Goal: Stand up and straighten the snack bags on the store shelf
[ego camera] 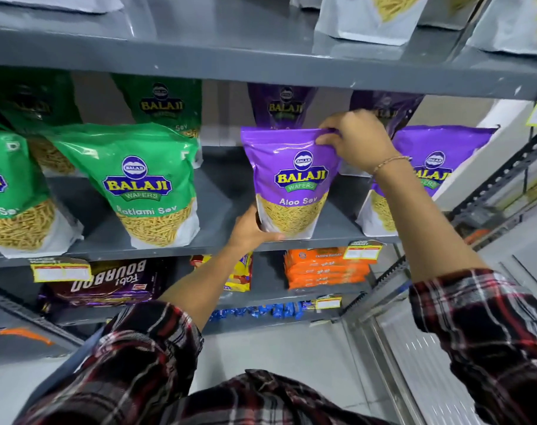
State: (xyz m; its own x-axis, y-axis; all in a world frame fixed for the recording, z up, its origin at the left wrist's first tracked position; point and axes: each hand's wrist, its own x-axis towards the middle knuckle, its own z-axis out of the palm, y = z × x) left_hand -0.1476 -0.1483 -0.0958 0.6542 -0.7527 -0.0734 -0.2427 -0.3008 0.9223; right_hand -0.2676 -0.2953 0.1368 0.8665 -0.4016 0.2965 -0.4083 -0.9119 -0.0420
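At shelf edge, both hands grip upright purple bag.

Behind the right grip, the top of a rear purple bag is covered, its logo mostly hidden. The purple bag beside that grip loses its lower left to the wrist. The left grip's fingertips vanish behind the Aloo Sev bag. Far left of both grips, a green bag is cut by the frame edge — price labels below are too blurred to read.
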